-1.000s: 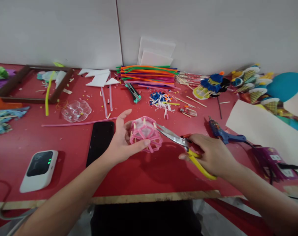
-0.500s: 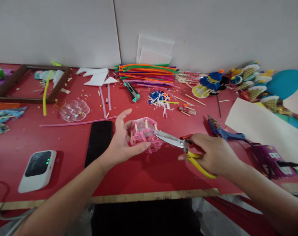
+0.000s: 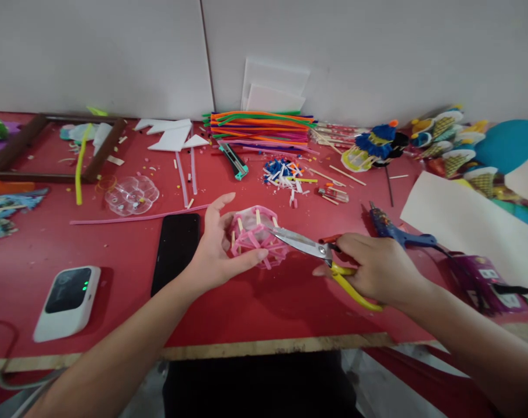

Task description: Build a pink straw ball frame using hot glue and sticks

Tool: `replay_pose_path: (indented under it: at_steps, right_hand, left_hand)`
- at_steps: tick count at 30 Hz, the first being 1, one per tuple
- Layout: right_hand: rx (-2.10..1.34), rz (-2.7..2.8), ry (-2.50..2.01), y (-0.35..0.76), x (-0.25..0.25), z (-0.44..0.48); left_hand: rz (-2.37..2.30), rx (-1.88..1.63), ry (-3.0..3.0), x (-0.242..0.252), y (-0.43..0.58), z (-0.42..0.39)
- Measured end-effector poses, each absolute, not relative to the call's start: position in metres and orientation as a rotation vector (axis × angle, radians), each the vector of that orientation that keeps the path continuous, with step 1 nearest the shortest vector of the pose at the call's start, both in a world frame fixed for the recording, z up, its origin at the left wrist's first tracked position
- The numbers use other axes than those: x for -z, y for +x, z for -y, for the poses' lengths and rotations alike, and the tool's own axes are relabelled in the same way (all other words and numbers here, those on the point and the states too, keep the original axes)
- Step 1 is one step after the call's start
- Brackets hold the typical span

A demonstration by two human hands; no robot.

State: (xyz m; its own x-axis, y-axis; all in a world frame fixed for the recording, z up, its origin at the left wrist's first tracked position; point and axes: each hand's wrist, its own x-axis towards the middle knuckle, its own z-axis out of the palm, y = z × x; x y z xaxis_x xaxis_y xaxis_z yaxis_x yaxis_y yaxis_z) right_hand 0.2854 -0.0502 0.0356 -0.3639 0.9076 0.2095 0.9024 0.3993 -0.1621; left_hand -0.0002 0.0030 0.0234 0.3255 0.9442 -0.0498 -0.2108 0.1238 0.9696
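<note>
My left hand is closed around a small pink craft frame, built of pink strips and short wooden sticks, with the thumb along its near side. In my right hand is a pair of scissors with yellow and red handles and black tape. Their blades point left, the tips at the frame's upper right side; whether they touch it I cannot tell. A black phone lies left of the frame, and a blue glue gun rests beyond my right hand.
On the red table are bundled pipe cleaners, a utility knife, cut scraps and a clear plastic palette. A white device sits at the left. Cream paper and a purple box are at the right.
The scissors and my right hand have shifted very slightly upward. My left hand keeps its hold on the pink frame, almost unmoved.
</note>
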Motion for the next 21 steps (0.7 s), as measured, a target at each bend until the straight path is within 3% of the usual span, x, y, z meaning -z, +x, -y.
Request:
replay_pose_path:
  at_steps: [9,21]
  right_hand:
    - [-0.16,2.336,-1.657,0.281,-0.034,0.048]
    - [-0.148,2.167,-2.292,0.285,-0.03,0.038]
  left_hand:
    - [-0.865,-1.001,1.079,-0.024,0.001,-0.006]
    - [-0.936,-0.963,0.488,-0.026,-0.002,-0.016]
